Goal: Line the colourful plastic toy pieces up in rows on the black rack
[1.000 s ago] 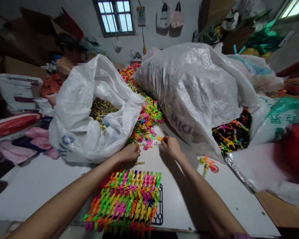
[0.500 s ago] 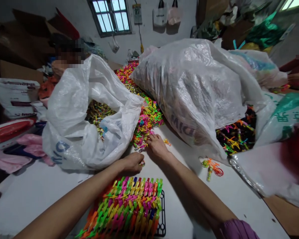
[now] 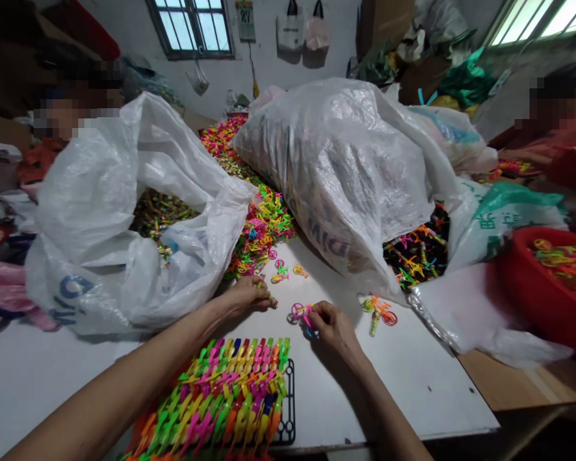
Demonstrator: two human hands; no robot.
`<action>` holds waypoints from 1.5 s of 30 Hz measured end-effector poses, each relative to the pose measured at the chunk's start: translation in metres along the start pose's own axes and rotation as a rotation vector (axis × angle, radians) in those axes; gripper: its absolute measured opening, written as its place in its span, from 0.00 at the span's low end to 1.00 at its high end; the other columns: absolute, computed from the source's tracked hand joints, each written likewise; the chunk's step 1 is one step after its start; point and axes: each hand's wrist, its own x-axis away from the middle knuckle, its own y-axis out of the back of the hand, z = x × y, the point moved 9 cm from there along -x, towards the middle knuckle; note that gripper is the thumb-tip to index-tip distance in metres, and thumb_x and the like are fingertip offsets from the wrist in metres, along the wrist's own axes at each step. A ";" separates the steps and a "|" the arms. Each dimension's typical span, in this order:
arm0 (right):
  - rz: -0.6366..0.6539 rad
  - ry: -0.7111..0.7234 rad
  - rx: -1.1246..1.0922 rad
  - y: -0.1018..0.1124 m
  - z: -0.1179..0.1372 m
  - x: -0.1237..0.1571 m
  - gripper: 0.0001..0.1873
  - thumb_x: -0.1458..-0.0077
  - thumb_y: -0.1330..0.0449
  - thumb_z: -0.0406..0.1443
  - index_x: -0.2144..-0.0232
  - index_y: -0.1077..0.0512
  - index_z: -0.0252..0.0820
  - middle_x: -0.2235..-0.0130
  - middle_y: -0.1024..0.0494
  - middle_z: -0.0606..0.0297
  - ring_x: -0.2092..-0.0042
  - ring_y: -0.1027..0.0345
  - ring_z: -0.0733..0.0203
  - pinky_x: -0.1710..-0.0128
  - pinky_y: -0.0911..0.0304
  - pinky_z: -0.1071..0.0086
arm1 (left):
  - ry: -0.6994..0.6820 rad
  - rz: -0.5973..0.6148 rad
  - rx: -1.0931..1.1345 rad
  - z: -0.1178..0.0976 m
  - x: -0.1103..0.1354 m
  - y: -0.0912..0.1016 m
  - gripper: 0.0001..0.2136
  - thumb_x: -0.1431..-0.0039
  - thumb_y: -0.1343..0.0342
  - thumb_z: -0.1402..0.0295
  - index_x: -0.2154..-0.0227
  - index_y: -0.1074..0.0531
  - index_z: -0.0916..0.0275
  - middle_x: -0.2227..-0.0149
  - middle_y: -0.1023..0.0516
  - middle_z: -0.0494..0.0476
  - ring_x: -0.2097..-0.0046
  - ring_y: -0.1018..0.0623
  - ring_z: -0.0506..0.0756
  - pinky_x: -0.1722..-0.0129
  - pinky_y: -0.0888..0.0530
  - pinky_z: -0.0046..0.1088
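- Fingers (image 3: 317, 315) of the right hand (image 3: 333, 326) pinched a small pink plastic toy piece (image 3: 301, 312) at centre frame, resting on the white tabletop (image 3: 413, 378).
- Left hand (image 3: 246, 293), just left of it, had its fingers curled and pressed together over a small coloured piece (image 3: 271, 299) on the tabletop.
- Loose pieces (image 3: 288, 272) lay just above both hands, below a neon heap (image 3: 259, 227) spilling between two white sacks (image 3: 125, 218).
- A rack of bright assembled pieces (image 3: 221, 397) sat at lower centre, near the left forearm.
- An orange-green toy (image 3: 379, 310) lay to the right, and a red tub (image 3: 542, 288) stood at the right edge.
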 end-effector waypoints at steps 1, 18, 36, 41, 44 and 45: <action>-0.035 0.012 0.057 0.002 0.004 0.003 0.12 0.46 0.49 0.39 0.75 0.31 0.38 0.76 0.29 0.65 0.75 0.39 0.65 0.75 0.49 0.73 | -0.003 -0.004 -0.023 0.000 0.001 0.001 0.13 0.58 0.40 0.67 0.78 0.42 0.61 0.80 0.31 0.50 0.72 0.24 0.53 0.73 0.30 0.27; -0.099 -0.059 -0.624 0.018 0.055 0.013 0.17 0.53 0.41 0.48 0.76 0.36 0.40 0.81 0.39 0.74 0.81 0.48 0.70 0.81 0.51 0.76 | -0.021 0.255 0.333 -0.054 0.073 -0.064 0.15 0.54 0.39 0.58 0.68 0.33 0.62 0.73 0.28 0.50 0.76 0.32 0.45 0.78 0.39 0.19; 0.111 -0.195 -1.032 -0.006 0.049 0.053 0.14 0.58 0.35 0.43 0.75 0.32 0.38 0.78 0.32 0.71 0.79 0.44 0.71 0.78 0.48 0.76 | -0.117 0.016 0.250 -0.052 0.117 -0.066 0.08 0.55 0.39 0.66 0.70 0.25 0.61 0.74 0.27 0.50 0.72 0.29 0.49 0.71 0.33 0.23; -0.070 -0.167 -0.848 0.004 0.049 0.053 0.14 0.59 0.36 0.43 0.78 0.33 0.39 0.79 0.33 0.71 0.78 0.44 0.70 0.77 0.48 0.75 | -0.372 -0.144 -0.130 -0.076 0.132 -0.066 0.08 0.50 0.47 0.71 0.67 0.25 0.59 0.67 0.24 0.54 0.62 0.27 0.54 0.62 0.32 0.27; -0.136 -0.145 -0.752 0.006 0.049 0.050 0.14 0.56 0.39 0.44 0.78 0.35 0.40 0.80 0.36 0.72 0.79 0.46 0.70 0.78 0.50 0.75 | -0.357 -0.229 -0.192 -0.076 0.134 -0.067 0.09 0.46 0.50 0.69 0.65 0.26 0.59 0.65 0.24 0.54 0.62 0.27 0.55 0.61 0.32 0.28; -0.118 -0.139 -0.744 0.006 0.048 0.048 0.15 0.56 0.39 0.45 0.78 0.35 0.40 0.80 0.36 0.72 0.79 0.46 0.70 0.79 0.50 0.75 | -0.336 -0.218 -0.199 -0.076 0.133 -0.068 0.09 0.46 0.50 0.68 0.65 0.26 0.59 0.65 0.24 0.54 0.62 0.26 0.55 0.61 0.32 0.28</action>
